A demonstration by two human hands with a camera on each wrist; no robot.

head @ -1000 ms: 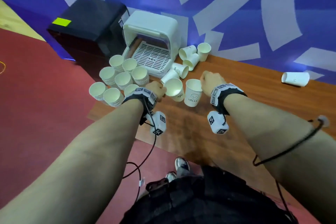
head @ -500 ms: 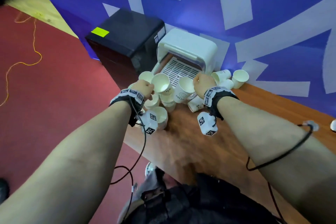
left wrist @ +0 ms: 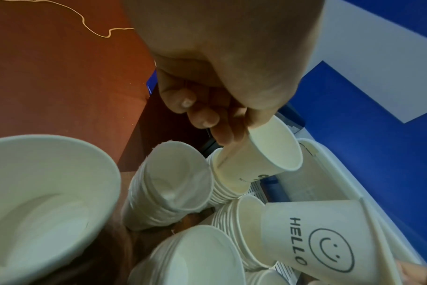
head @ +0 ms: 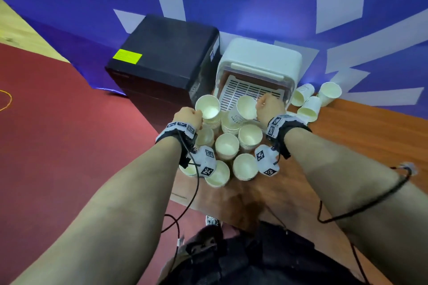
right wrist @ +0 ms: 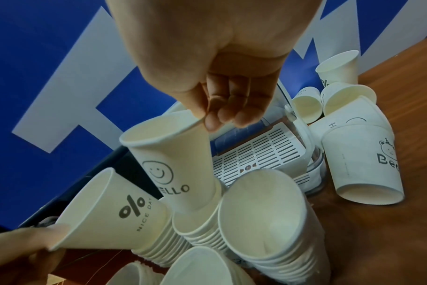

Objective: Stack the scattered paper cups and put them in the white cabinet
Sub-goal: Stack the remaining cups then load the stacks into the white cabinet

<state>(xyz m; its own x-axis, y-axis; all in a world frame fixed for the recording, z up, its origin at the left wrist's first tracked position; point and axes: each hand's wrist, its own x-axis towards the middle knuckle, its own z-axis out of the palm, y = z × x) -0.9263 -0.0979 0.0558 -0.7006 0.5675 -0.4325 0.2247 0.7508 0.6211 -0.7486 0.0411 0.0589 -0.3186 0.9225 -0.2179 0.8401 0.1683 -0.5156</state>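
Observation:
Several stacks of white paper cups stand on the wooden table in front of the open white cabinet. My left hand pinches the rim of a "NICE DAY" cup, tilted, with its base inside the top of a back-left stack. My right hand pinches the rim of a "HELLO" smiley cup, whose base sits tilted in the neighbouring stack. Both held cups are just in front of the cabinet's slotted tray.
Several loose cups lie and stand right of the cabinet against the blue wall. A black box with a yellow label stands left of the cabinet. The table edge borders red floor on the left.
Both hands carried their cups left and forward from the table's middle to the stacks. The cups now sit tilted in the tops of two stacks.

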